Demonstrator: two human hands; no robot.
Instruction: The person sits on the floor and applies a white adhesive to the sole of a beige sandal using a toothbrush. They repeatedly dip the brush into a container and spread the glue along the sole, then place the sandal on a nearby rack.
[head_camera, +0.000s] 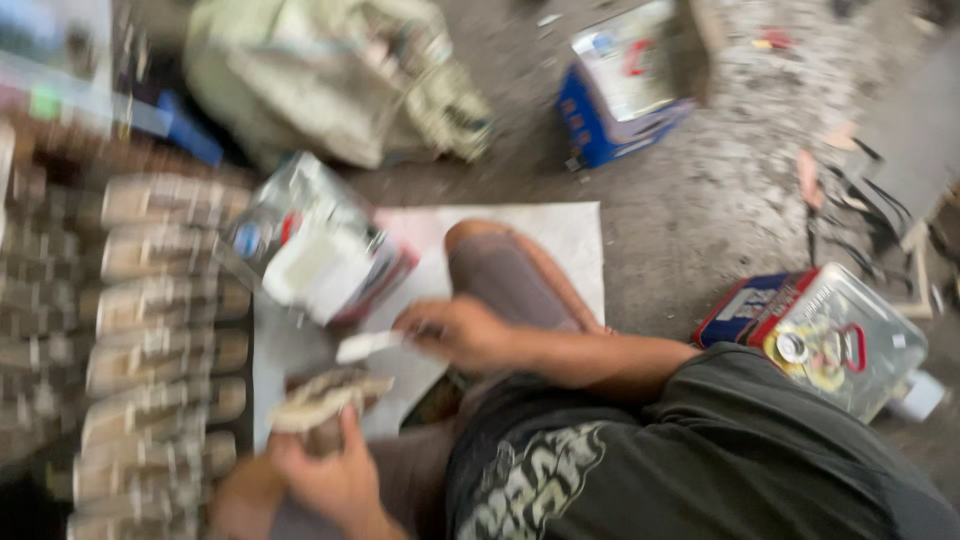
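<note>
The picture is blurred by motion. My left hand (325, 475) grips a brownish wrapped bundle (325, 395) low in the frame, near my lap. My right hand (455, 330) reaches across my knee and holds a small white flat strip (368, 346) just above that bundle. Both hands work over a white sheet (560, 245) spread on the ground. A clear plastic container (315, 245) with white and red contents lies tilted on the sheet, just beyond my hands.
Rows of similar brown wrapped bundles (165, 300) are stacked at the left. A metal tin (835, 340) with a red-edged box lies at the right. A blue and white box (620, 85) and a crumpled pale sack (320, 75) sit farther away on the concrete floor.
</note>
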